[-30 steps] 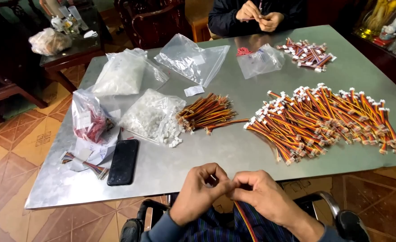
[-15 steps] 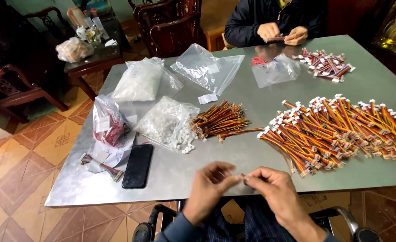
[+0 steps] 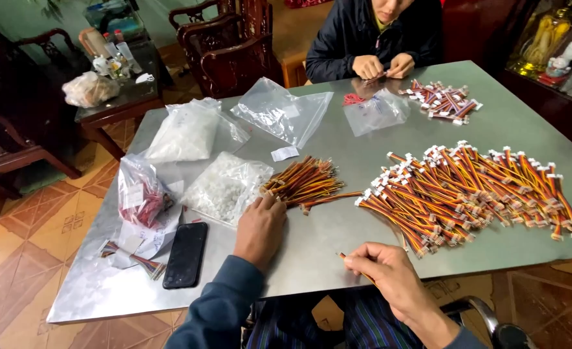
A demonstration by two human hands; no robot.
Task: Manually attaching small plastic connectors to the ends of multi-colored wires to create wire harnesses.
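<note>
Our left hand (image 3: 260, 231) lies loosely open on the grey metal counter (image 3: 337, 226), fingertips touching the small bundle of orange-striped wires (image 3: 304, 182); our right hand (image 3: 383, 274) pinches one thin orange wire (image 3: 354, 265) near the counter's near edge.

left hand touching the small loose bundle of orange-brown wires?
Touching. Head view: left hand fingertips rest on the near end of the small loose bundle of orange-brown wires.

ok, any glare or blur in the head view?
Head view: soft sheen on the metal table, strongest near the far person's hands, whose reflection shows; clear bags glint; left hand and right hand sharp; edges slightly bowed; the background is dim.
</note>
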